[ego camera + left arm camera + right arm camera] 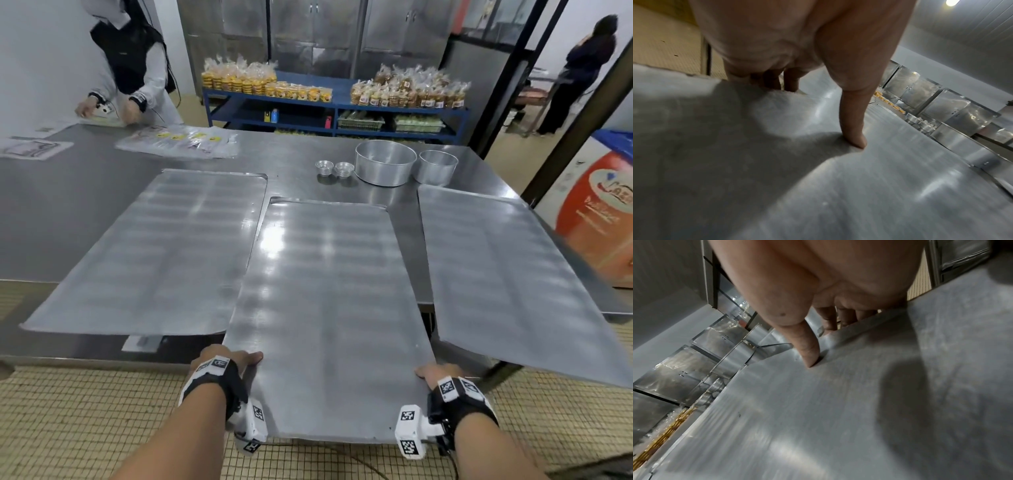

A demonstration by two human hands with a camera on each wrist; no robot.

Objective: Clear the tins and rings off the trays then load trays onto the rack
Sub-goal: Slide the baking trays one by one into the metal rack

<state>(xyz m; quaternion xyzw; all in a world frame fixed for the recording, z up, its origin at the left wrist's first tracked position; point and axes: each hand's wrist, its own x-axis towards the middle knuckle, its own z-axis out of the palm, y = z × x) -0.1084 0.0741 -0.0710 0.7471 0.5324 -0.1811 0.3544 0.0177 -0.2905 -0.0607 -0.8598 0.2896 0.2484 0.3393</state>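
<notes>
Steel table (102, 212) is the landmark; everything placed rel. to it.

Three bare trays lie on it, all cleared. Left tray (154, 253) and right tray (507, 274) both overhang the table's near edge. Middle tray (325, 308) sits btwn them, long axis running straight away from the person toward the table's far side, near short end sticking well out past the near edge over the tiled floor. Its left edge looks to overlap the left tray's corner; can't tell if they touch.

At the table's far-right area: big round tin (385, 162), smaller tin (437, 167) just beside it, two small fluted tins (334, 168) to the left of those. All off the trays, so clearing looks done w/ loading left.

Left hand (226, 359) grips the middle tray's near-left corner: thumb (854, 129) pressed flat on top, fingers (774, 79) curled under the edge. Right hand (440, 373) mirrors it at the near-right corner, thumb (810, 352) on top, fingers (828, 318) wrapped below.

Key relation: tray extends fwd from both hands, most of its length beyond the grip, both hands equally near. Judgement: next is a lift and carry; far end will want to droop, and side trays sit close. Rack not in view.
</notes>
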